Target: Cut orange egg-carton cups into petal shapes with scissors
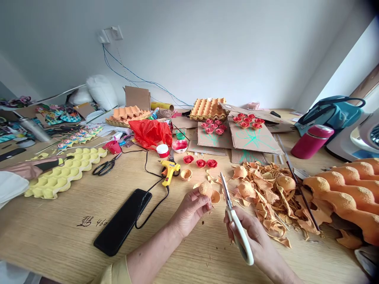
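Between the thumb and fingers of my left hand is a small orange egg-carton cup, its rounded bottom turned up. Just behind it lies another cut cup. My right hand grips a pair of scissors with white handles, the blades pointing up and away, close together and a little right of the cup. Torn orange carton scraps are heaped to the right of the scissors. One more cup sits beside a yellow glue gun.
Red paper roses stand in a row, with more on cardboard sheets. A black phone lies at front left. At far left another person's hand works over a yellow egg tray. Orange egg trays and a pink bottle stand right.
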`<state>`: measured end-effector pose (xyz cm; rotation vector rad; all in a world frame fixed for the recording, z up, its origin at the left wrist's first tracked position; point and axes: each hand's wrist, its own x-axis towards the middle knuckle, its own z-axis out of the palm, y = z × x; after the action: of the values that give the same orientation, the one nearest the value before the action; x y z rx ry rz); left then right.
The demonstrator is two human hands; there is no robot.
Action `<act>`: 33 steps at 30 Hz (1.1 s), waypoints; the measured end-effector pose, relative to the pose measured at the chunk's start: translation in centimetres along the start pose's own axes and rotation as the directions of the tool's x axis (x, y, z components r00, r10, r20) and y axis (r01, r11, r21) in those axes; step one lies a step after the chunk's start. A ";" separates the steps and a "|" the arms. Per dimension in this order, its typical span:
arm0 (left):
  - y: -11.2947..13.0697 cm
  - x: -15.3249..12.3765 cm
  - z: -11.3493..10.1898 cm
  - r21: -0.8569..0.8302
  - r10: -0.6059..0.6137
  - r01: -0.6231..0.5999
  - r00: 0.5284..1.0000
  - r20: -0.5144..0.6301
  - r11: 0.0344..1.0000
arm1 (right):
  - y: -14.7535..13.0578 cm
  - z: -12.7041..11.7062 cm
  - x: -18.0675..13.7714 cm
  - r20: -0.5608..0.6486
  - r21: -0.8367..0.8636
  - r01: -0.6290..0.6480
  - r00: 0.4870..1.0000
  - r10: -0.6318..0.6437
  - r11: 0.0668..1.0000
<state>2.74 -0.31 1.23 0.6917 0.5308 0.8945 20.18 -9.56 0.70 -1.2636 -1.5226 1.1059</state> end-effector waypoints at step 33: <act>0.0 0.0 -0.3 0.060 -0.050 0.044 0.994 0.094 0.997 | 0.2 -0.5 0.5 -0.010 -0.727 0.180 0.962 -0.272 0.663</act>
<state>2.50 -0.25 0.99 0.7674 0.4870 0.8006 20.65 -8.99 0.70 -1.5452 -2.0513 0.2192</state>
